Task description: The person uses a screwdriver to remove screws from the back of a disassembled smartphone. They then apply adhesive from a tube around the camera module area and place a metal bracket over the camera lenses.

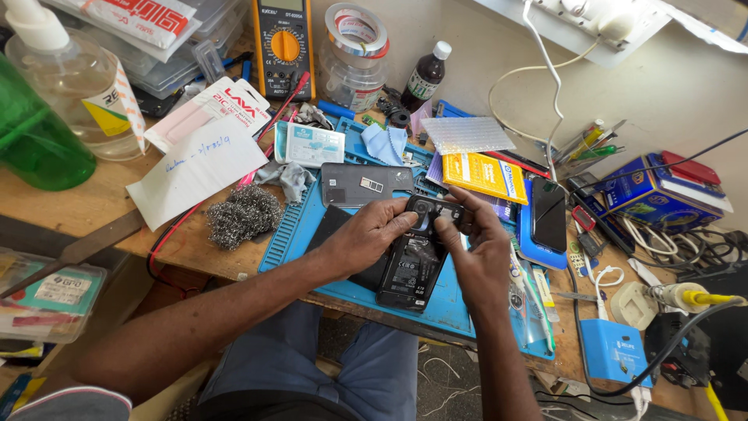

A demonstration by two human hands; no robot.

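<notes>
Fingertips of my left hand (366,234) were pinched on the top end of the opened black phone (411,265), thumb laid across the camera block, the other fingers curled under its left edge. My right hand (477,249) gripped the same end from the other side, thumb and forefinger closed on the upper right corner. Neither hand was loose; both were clasped on the phone.

I saw the phone held tilted, its lower end resting on the blue work mat (300,226), back cover off, dark inner plates and a label showing. Whether anything small sat between my fingertips I could not tell.

Room was tight. A grey back cover (365,184) lay just beyond my left knuckles, a yellow packet (485,176) just past the right ones, and a second dark phone in a blue case (548,220) stood close to my right wrist. The mat's near edge ran along the bench (86,206) lip below my forearms. Steel wool (241,214) and a white paper slip (195,168) lay off the mat to the left, well apart from my hands.
</notes>
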